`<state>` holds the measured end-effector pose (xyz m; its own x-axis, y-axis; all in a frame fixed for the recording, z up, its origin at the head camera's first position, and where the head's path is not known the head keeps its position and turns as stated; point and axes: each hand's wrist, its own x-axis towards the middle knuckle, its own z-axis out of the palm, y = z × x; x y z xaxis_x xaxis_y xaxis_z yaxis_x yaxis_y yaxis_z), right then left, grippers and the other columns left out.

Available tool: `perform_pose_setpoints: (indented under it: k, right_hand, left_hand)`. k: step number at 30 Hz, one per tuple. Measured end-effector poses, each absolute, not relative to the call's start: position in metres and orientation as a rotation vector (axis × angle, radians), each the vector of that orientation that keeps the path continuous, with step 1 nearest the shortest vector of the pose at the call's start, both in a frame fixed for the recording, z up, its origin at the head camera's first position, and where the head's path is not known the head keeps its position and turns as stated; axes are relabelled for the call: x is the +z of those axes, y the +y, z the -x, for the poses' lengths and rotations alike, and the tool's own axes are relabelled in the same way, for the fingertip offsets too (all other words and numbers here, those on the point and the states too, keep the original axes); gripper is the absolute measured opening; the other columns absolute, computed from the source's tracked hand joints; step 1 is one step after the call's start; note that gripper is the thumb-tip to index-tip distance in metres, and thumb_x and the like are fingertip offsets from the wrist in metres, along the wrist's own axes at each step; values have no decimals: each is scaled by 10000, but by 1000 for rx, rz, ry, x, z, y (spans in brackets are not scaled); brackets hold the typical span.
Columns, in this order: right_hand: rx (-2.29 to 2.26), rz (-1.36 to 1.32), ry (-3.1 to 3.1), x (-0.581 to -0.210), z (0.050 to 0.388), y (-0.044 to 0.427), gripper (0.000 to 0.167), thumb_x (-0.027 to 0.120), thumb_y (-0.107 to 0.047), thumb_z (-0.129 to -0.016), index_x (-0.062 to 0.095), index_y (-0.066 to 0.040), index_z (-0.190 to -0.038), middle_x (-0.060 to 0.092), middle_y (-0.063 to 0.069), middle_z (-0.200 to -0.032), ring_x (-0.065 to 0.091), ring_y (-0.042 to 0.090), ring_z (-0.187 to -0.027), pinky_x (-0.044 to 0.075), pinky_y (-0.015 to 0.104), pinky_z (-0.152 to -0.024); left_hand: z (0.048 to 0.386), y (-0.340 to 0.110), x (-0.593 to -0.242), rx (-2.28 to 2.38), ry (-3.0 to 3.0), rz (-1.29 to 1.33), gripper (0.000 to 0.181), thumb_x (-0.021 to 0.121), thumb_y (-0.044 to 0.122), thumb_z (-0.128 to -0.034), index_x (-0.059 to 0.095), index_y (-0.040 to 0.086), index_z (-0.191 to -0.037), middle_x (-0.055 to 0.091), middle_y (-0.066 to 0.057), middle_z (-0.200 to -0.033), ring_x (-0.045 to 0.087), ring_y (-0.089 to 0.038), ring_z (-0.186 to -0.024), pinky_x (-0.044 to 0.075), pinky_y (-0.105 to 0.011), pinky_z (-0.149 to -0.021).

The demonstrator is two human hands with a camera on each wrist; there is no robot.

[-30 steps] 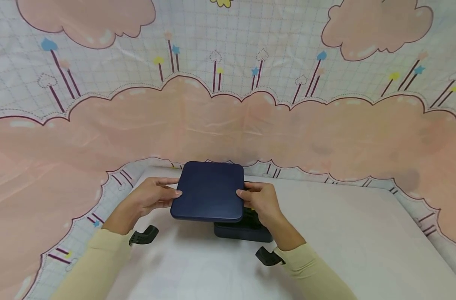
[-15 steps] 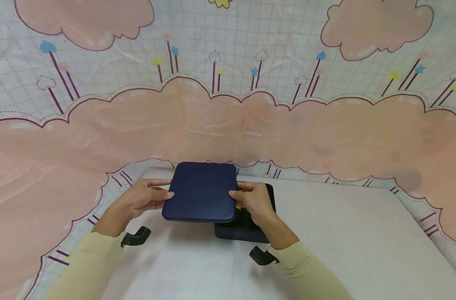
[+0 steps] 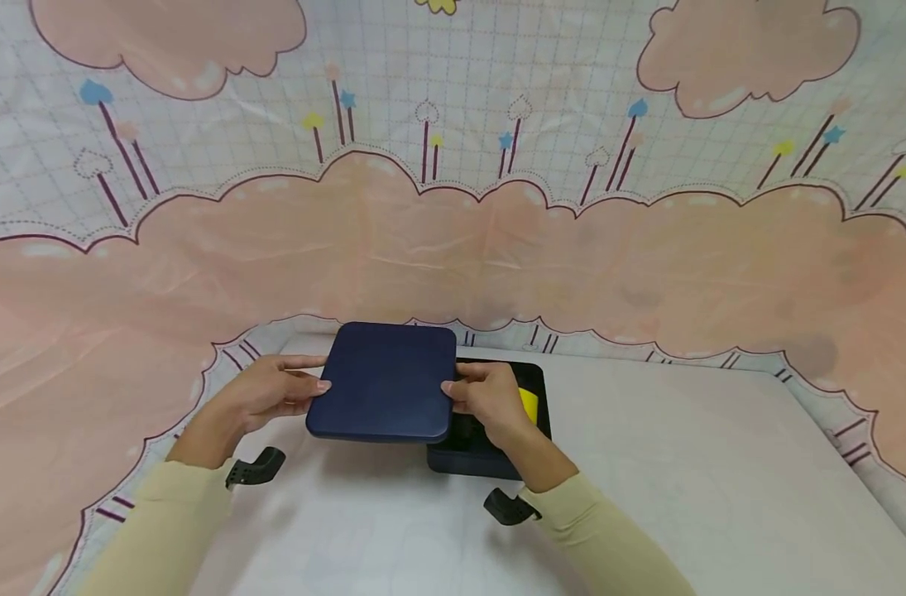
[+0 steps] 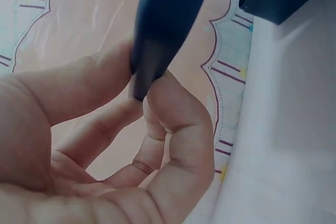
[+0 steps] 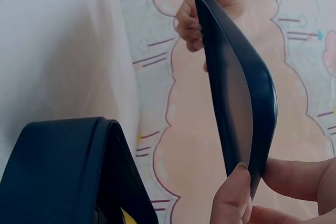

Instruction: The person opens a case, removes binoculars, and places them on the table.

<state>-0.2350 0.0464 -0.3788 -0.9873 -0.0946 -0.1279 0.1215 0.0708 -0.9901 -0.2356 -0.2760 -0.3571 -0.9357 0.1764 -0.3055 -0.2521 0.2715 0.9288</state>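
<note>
Between both hands is a flat dark-blue lid (image 3: 385, 382) with rounded corners, held in the air and tilted. My left hand (image 3: 270, 393) pinches its left edge, thumb on the upper face and fingers beneath. On the opposite edge, my right hand (image 3: 493, 401) pinches the lid the same way. Below and to the right, a dark-blue box (image 3: 473, 463) stands uncovered on the white table, partly hidden by the lid and right hand. Inside it shows something yellow (image 3: 529, 404), its kind unclear. The right wrist view catches the lid (image 5: 265, 95) edge-on, its hollow underside visible.
The white table (image 3: 683, 463) stretches to the right and front. A patterned cloth (image 3: 453, 257) with pink clouds hangs behind and runs down around the table's sides. Black wrist devices sit below each hand, over the table.
Both hands have carried the lid to the left. More of the box's inside now shows, with the yellow thing in it. The box itself stays in place.
</note>
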Motion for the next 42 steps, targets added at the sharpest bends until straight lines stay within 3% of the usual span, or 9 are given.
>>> perform_pose_setpoints:
  k: [13,27,36,42]
  right_hand:
    - [-2018,15,2147,-382,233,31,503,728,9,-941,592,60,-1422,730,217,-1241,766,191,-942,631,388,-918]
    - [-1968,-5,2135,-390,232,17,522,721,-11,-951,575,34,-1450,728,187,-1231,755,180,-942,637,357,-910]
    - [-1985,-31,2082,-397,234,8,530,720,27,-929,579,46,-1440,744,193,-1119,724,147,-804,634,391,-928]
    - [-1986,-33,2041,-401,234,1,549,713,38,-922,572,34,-1453,763,185,-1125,755,182,-904,620,401,-966]
  left_hand:
    - [231,-295,-363,1676,2216,87,769,722,101,-980,303,-43,-1610,705,49,-1009,664,-107,-820,595,-260,-786]
    - [228,-311,-362,1668,2204,81,795,717,116,-986,266,-45,-1620,723,100,-977,671,-74,-804,585,-249,-796]
    - [228,-319,-365,1631,2228,97,793,722,121,-984,275,-46,-1617,713,83,-993,698,-60,-845,590,-247,-812]
    - [230,-328,-371,1621,2234,118,794,723,113,-980,276,-53,-1615,710,80,-996,712,-61,-859,598,-257,-820]
